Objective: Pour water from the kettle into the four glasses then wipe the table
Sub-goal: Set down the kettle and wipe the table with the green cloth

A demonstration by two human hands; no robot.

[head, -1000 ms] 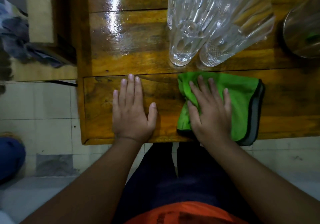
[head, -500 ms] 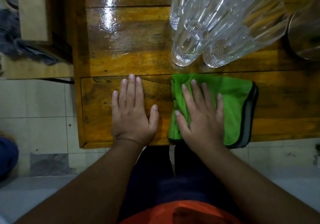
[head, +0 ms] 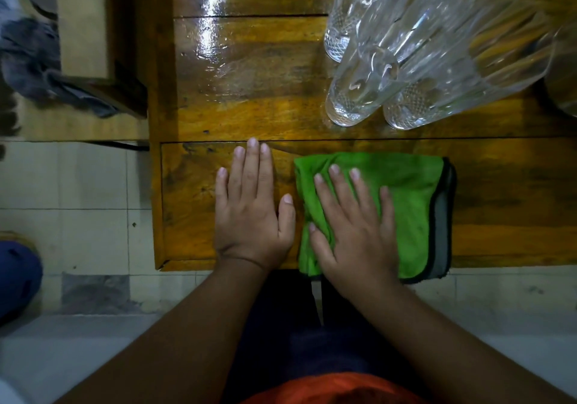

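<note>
On the glossy brown wooden counter [head: 249,107], the right hand [head: 356,228] lies palm-down on a folded green microfibre cloth with a grey edge [head: 412,203] at the near edge, its fingers [head: 338,185] spread flat rather than gripping. The left hand [head: 253,213] rests flat on bare wood just beside the cloth, fingers together. Clear cut-glass tumblers [head: 368,91] stand clustered beyond the cloth, apart from it.

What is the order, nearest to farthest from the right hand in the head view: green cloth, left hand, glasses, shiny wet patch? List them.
1. green cloth: directly under the right hand.
2. left hand: flat on the table, just beside it.
3. glasses: ahead, past the cloth.
4. shiny wet patch: far ahead, to the left.
</note>
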